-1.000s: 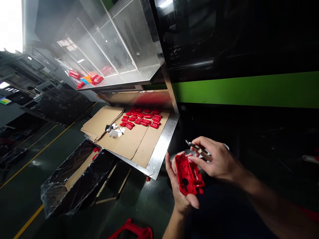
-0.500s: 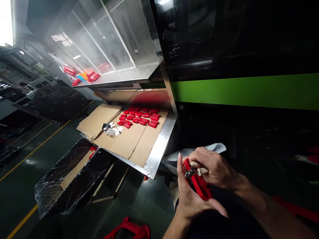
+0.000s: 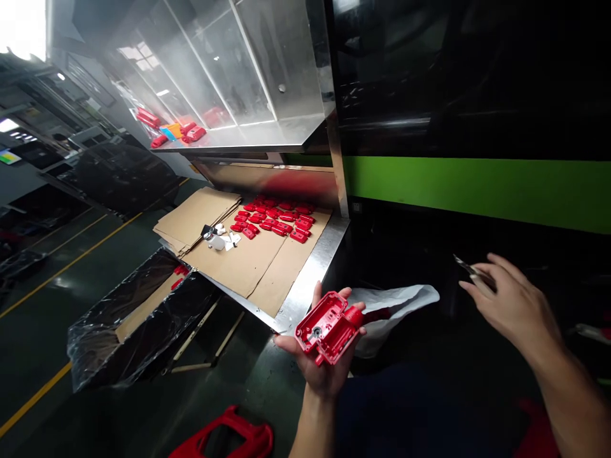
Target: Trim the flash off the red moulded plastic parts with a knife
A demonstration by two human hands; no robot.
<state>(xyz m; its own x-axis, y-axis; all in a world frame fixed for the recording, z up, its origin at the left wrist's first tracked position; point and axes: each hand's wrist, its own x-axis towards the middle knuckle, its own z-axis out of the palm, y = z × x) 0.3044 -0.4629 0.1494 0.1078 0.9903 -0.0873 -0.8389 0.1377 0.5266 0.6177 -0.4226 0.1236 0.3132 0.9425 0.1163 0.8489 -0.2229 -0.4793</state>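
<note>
Right hand (image 3: 514, 308) swung away gripping tool (image 3: 470, 271) — mostly hidden; left hand (image 3: 323, 375) cradles red housing (image 3: 328, 327).

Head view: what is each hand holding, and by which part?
Left hand cradles the red plastic housing from underneath; right hand grips a small metal-tipped tool by its handle.
</note>
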